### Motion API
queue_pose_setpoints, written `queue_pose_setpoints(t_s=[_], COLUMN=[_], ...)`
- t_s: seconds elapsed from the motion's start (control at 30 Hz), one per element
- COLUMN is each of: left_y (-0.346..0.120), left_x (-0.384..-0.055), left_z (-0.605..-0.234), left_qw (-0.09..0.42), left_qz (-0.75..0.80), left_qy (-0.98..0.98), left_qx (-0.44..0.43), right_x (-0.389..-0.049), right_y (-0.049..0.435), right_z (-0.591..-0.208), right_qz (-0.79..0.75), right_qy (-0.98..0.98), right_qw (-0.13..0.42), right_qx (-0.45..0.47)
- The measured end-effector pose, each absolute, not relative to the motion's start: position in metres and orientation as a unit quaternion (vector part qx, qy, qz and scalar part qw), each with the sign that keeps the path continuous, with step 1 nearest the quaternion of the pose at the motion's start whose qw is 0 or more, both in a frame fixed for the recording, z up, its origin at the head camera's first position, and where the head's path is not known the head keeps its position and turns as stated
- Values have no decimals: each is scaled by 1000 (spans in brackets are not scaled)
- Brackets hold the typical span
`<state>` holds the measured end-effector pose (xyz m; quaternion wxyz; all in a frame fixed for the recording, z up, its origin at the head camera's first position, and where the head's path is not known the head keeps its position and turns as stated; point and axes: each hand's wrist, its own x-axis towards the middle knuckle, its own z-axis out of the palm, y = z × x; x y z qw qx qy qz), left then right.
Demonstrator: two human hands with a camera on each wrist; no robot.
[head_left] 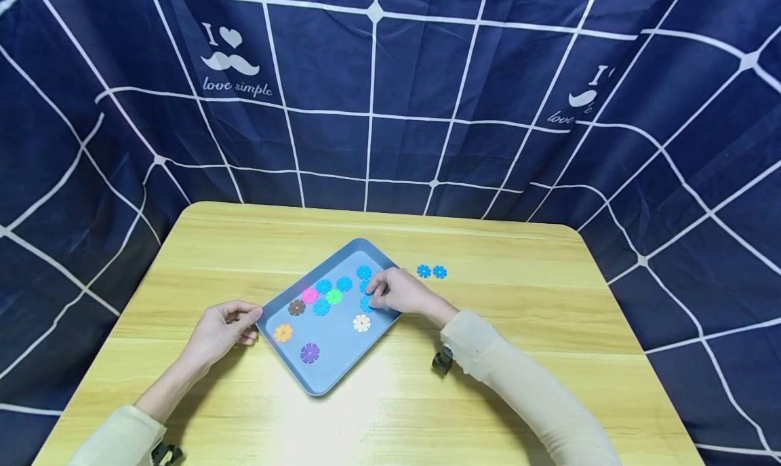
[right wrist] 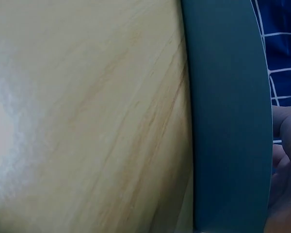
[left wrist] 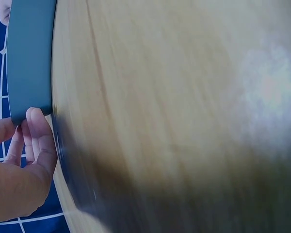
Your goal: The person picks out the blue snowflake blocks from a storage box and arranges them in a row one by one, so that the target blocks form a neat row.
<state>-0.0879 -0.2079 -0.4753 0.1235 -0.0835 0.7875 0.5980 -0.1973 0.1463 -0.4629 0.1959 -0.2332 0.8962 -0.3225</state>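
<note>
blue-grey tray (head_left: 338, 347) sits at an angle on the wood table (head_left: 518, 357), btwn the 2 hands. l hand (head_left: 216, 330) pinches its l corner, thumb one side of the wall, fingers the other; l wrist view shows same grip. r hand (head_left: 399, 291) comes in over the tray's r edge, bent fingers down by blue discs (head_left: 364, 272) in the upper r part; can't tell if it's gripping one or just touching. cream disc (head_left: 361, 323) lies just below r hand. mid-tray: more blue discs w/ green disc (head_left: 333, 296) & pink disc (head_left: 310, 295). nearer l hand: brown disc (head_left: 296, 308), orange disc (head_left: 283, 332); purple disc (head_left: 309, 353) toward the near end. loose blue pair (head_left: 439, 272) on table, outside tray, beyond r hand.
</note>
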Motion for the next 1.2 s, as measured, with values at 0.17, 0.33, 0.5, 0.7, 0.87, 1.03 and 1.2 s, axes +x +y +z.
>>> queue_pose_setpoints(t_s=[0.17, 0.33, 0.5, 0.7, 0.87, 1.03, 1.2], left_y=[-207, -207, -207, -208, -208, -208, -207], left_x=[-88, -88, -89, -89, -89, -89, -89], left_z=[-476, -478, -479, -480, -481, -481, -481], left_qw=[124, 125, 122, 117, 116, 116, 114], left_qz=[599, 601, 601, 603, 605, 606, 609], left_qy=[787, 784, 784, 785, 784, 783, 781], left_qx=[-86, -91, -90, -82, -77, -77, -75], right_x=[-196, -194, -193, -191, -190, -191, -192], right_y=[145, 143, 141, 138, 136, 136, 136], right_z=[-465, -466, -465, -464, -463, -467, -469], right_qz=[-315, -307, -300, -293, -288, -280, -285], right_qy=[898, 900, 902, 905, 909, 911, 909], right_qw=[203, 203, 200, 202, 199, 195, 194], right_qx=[-229, -234, -238, -232, -228, -230, -234])
